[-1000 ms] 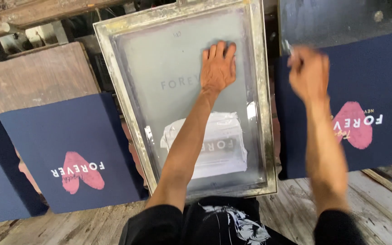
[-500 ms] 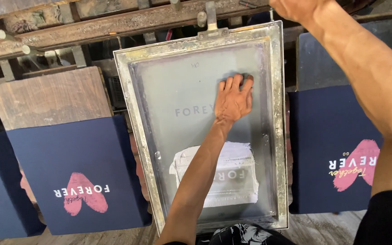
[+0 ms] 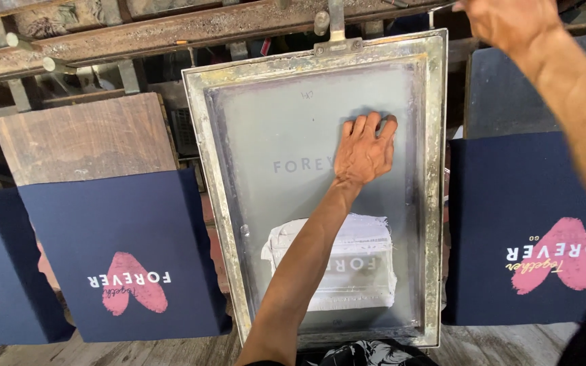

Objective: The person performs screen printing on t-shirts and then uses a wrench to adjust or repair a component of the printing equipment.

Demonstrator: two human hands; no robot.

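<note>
A metal-framed printing screen (image 3: pixel 435 203) lies in front of me, its grey mesh carrying faint lettering and a white ink patch (image 3: pixel 367 271) near the lower end. My left hand (image 3: pixel 364 152) rests flat on the mesh, palm down, fingers spread slightly, holding nothing. My right hand (image 3: pixel 503 24) is raised at the top right, beside the screen's upper right corner. I see its back with the fingers curled, and its grip is hidden. A clamp with a bolt (image 3: pixel 336 30) holds the screen's top edge.
Dark blue cloth pieces with a pink heart print lie on boards left (image 3: pixel 123 271) and right (image 3: pixel 530 230) of the screen. A bare wooden board (image 3: pixel 83 139) sits at upper left. A rusty metal rail (image 3: pixel 171 30) runs along the top. Worn wooden planks show below.
My right hand rose from beside the screen to its upper right corner. My left hand stayed flat on the mesh. The screen now fills more of the view.
</note>
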